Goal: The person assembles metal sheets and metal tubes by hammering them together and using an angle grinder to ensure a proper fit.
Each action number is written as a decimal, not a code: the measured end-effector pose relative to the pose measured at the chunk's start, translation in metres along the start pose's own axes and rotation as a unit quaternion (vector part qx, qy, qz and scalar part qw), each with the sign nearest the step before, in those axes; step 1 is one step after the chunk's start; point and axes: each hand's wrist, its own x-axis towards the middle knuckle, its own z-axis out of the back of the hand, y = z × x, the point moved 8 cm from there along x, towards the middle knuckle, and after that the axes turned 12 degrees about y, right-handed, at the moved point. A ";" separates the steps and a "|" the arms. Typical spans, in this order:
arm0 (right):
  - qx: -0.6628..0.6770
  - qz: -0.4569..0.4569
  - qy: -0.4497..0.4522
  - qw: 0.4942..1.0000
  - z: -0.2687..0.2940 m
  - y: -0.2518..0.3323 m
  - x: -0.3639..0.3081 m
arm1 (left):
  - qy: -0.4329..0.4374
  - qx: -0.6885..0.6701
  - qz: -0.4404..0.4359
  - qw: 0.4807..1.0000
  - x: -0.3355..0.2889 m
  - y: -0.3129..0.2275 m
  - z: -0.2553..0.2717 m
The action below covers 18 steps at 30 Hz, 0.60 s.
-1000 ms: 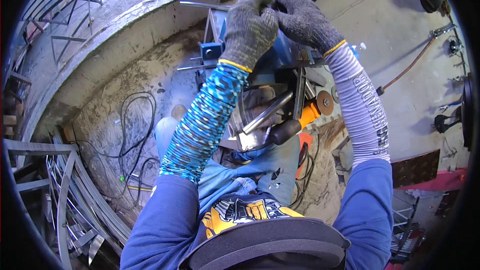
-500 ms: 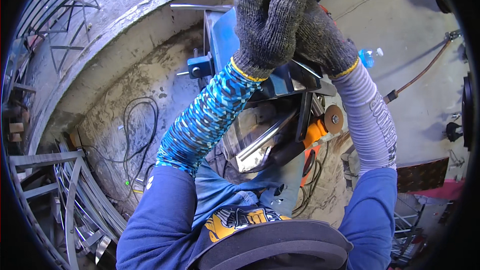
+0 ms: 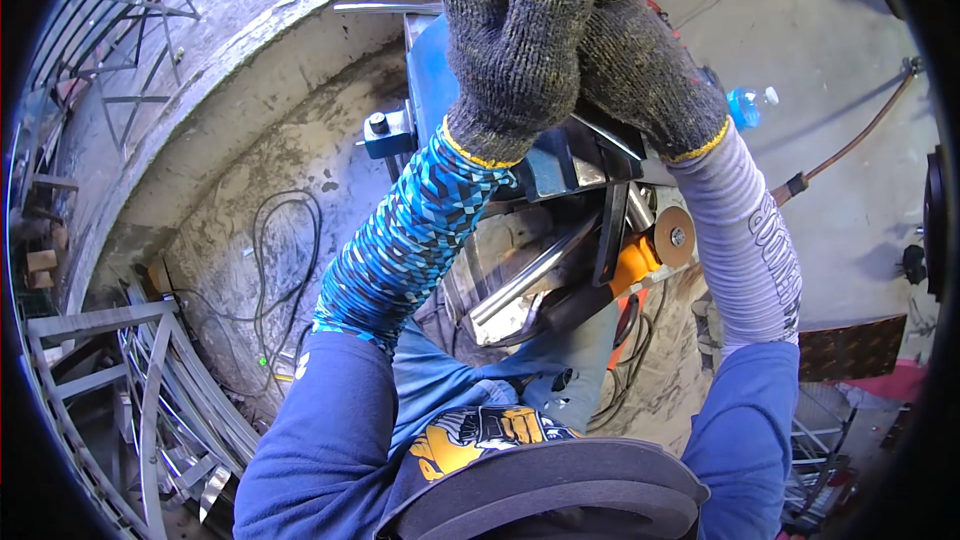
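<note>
My left hand (image 3: 512, 50), in a dark grey knitted glove with a yellow cuff, is raised with its fingers curled closed. Pressed against it from the right is my right hand (image 3: 648, 75), gloved alike, with its fingers mostly behind the left hand. What they grip, if anything, is hidden. Below and behind them stands a blue metal machine (image 3: 428, 52), partly covered by the hands; a small clamp-like block (image 3: 388, 134) sticks out at its left. Nearer my legs lies an orange angle grinder (image 3: 634, 264) with a brown disc (image 3: 675, 237).
Bent metal strips and frames (image 3: 150, 380) are piled at the lower left. A black cable (image 3: 262, 270) loops over the floor beside a curved concrete ledge (image 3: 190, 140). On the right are a blue plastic bottle (image 3: 745, 108) and a copper-coloured hose (image 3: 855, 145).
Both gloved hands have shifted slightly left, still held together, and the left looks a little larger. The surroundings have shifted slightly in the view.
</note>
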 end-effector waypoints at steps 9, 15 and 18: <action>-0.104 0.039 0.035 0.993 0.002 0.018 0.012 | -0.015 0.207 -0.051 0.977 -0.028 -0.017 0.062; -0.004 -0.004 0.004 1.000 0.000 0.001 0.016 | -0.228 0.347 0.388 0.823 -0.276 0.091 0.289; -0.057 0.095 -0.022 0.994 0.003 0.019 0.021 | -0.100 0.262 0.608 0.742 -0.390 0.163 0.332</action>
